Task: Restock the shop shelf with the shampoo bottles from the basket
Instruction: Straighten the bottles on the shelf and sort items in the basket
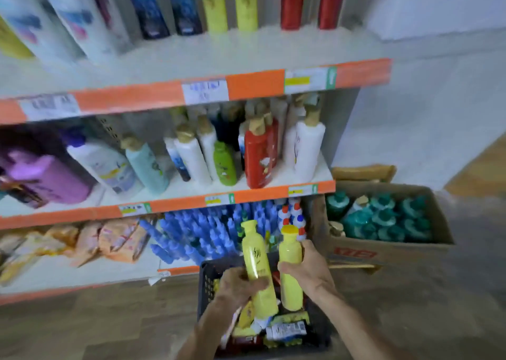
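Shelving (191, 93) with orange edge strips fills your view from 9 to 1 o'clock, above wood-look floor (109, 318). A cardboard box (383, 252) of teal-capped bottles sits at 3 o'clock. At 6 o'clock, over the black basket (204, 283), your left hand (238, 283) curls its fingers round a yellow shampoo bottle (256, 255). Your right hand (309, 269) wraps a second yellow bottle (290, 252) just beside it. Shelf labels are blurred, and your forearms cover part of the basket's contents.

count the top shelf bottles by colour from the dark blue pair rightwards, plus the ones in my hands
dark blue bottles: 2
yellow shelf bottles: 2
red bottles: 2
held yellow bottles: 2, one in the left hand, one in the right hand
total: 8
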The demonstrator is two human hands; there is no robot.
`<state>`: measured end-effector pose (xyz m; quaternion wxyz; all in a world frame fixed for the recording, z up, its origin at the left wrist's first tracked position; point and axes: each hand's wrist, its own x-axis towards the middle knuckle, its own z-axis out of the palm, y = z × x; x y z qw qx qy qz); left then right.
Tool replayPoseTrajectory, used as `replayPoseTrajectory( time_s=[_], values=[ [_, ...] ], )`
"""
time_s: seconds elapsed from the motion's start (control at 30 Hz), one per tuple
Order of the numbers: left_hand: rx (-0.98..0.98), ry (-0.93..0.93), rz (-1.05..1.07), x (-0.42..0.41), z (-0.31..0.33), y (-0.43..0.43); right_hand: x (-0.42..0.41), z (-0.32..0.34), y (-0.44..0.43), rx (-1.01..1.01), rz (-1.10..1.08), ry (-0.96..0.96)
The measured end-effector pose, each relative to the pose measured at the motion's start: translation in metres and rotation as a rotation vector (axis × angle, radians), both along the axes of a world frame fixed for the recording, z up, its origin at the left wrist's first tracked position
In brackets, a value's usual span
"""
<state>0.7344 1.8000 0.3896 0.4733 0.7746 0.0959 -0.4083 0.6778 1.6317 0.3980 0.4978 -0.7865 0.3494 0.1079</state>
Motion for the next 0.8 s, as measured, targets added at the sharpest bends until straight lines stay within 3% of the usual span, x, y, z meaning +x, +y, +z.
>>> replayPoseTrajectory(
  time_s=[0.17,0.33,0.6,0.8],
  values=[
    [-0.051,-0.151,-0.068,0.003,0.165,-0.007,0.010,0.163,-0.004,-0.033,0.080,-0.065],
    [-0.108,-0.375,-0.129,0.011,0.284,-0.010,0.018,0.280,-0.014,-0.001,0.112,-0.166],
    [-0.123,-0.632,-0.045,0.040,0.410,-0.002,0.051,0.410,-0.031,-0.144,0.140,-0.421],
    [-0.168,-0.701,0.043,0.074,0.440,0.004,0.085,0.452,-0.038,-0.161,0.086,-0.560]
  ],
)
